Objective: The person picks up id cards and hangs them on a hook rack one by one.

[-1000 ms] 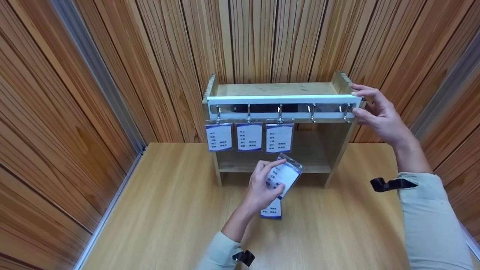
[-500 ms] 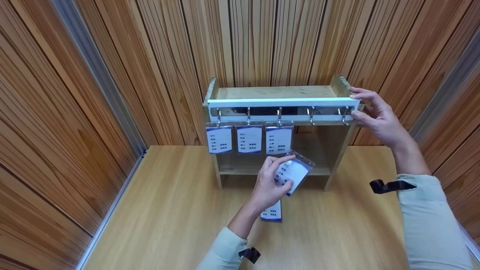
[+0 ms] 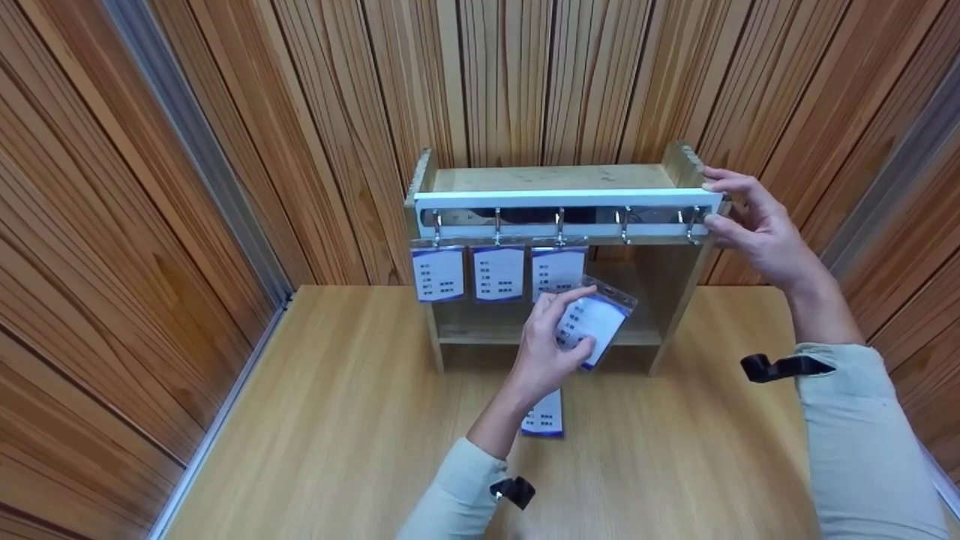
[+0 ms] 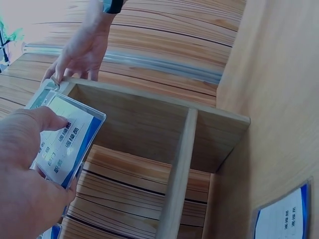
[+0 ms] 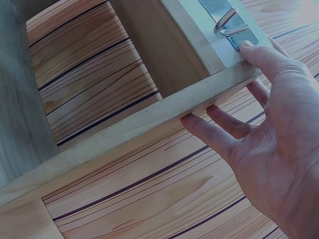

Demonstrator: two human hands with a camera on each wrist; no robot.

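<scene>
Lying nearest on the tabletop (image 3: 337, 420), one ID badge (image 3: 545, 420) is partly hidden; the left hand (image 3: 547, 345) pinches a tilted badge holder (image 3: 600, 319) between thumb and fingers, perhaps just clear of the third hanging badge (image 3: 559, 262); farther off, the right hand (image 3: 761, 232), partly curled, holds the hook rail (image 3: 525, 199) by its end; a skewed edge could knock that badge loose; a slack grip could let the rail shift

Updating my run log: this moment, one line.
left hand: pinches rectangular blue-white plastic badge; right hand: grips long white rail; three matching badges: hang; silver metal hooks bare: two
</scene>
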